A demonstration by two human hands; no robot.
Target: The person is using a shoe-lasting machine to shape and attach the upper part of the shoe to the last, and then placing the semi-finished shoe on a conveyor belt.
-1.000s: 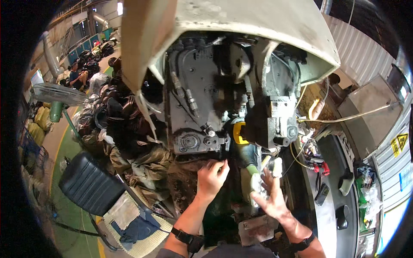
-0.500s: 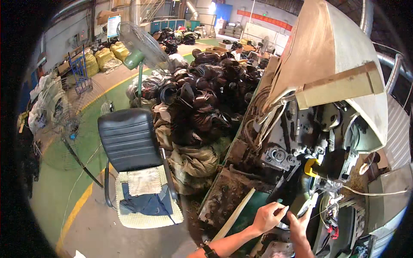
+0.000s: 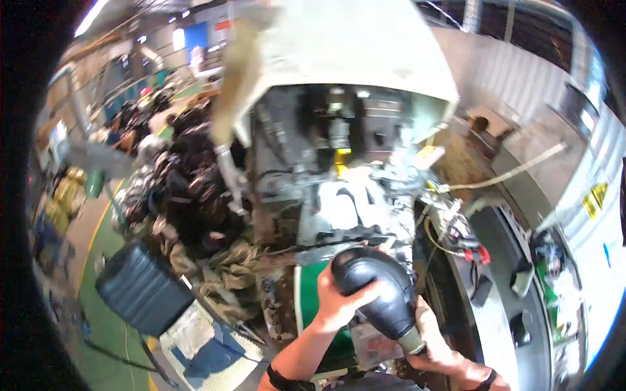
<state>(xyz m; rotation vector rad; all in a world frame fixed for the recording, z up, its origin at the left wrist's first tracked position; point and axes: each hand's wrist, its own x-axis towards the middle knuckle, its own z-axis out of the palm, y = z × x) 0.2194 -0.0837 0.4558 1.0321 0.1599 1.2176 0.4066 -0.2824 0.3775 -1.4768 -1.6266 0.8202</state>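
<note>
A glossy black shoe upper (image 3: 378,283) on a last is held in front of the machine, its rounded toe pointing away from me. My left hand (image 3: 336,300) is closed on the left side of the toe, with the thumb across the top. My right hand (image 3: 432,339) grips the heel end, where a pale greenish part of the last (image 3: 410,340) shows. Beyond the shoe stands a machine with a large whitish hood (image 3: 352,45) and a brightly lit working area (image 3: 339,203). A yellow part (image 3: 340,161) sits inside it.
A black chair (image 3: 140,277) with a woven cushion stands at the left, beside a heap of dark pieces (image 3: 202,176). A green panel (image 3: 310,293) lies under my left arm. To the right are a cable (image 3: 508,176), a red fitting (image 3: 482,254) and a grey bench (image 3: 508,287).
My view has swung right to face the machine. Both hands now hold the black shoe upper toe-away in front of me; earlier they were close together at the machine's front.
</note>
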